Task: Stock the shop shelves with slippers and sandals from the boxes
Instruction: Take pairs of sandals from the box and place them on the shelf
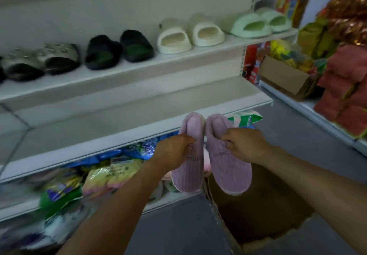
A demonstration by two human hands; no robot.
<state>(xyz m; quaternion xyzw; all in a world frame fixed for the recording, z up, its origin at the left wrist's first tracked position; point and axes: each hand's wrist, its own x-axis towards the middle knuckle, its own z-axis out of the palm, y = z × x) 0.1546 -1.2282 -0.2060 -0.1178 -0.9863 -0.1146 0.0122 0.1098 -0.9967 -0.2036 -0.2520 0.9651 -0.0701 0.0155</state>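
Both forearms are reaching forward from the bottom of the view, converging toward the middle, each hand pinching 1 pink slipper of a pair. The left hand (174, 151) is closing thumb and fingers on the opening edge of the left pink slipper (188, 165); the right hand (243, 145) is doing the same on the right pink slipper (228, 167). Both wrists are bending slightly down, knuckles up, so the slippers are hanging from the pinch — toes pointing down toward the camera, heels rising above the fingers. The 2 slippers are sitting side by side, their heel ends touching or very nearly so, just in front of the edge of the empty middle shelf (119, 119).

Directly below the held pair, an open cardboard box (258, 215) is standing on the grey floor; its inside is dark. Above and beyond the hands, the upper shelf (139, 68) is carrying 4 pairs in a row: silver slippers (39, 62) far to the left, black slippers (119, 48), cream slides (190, 34) and pale green slides (260, 21) to the upper right of the grip. Below and left of the left hand, the lower shelf is holding packaged goods (95, 173) — blurred, so their contents cannot be read.
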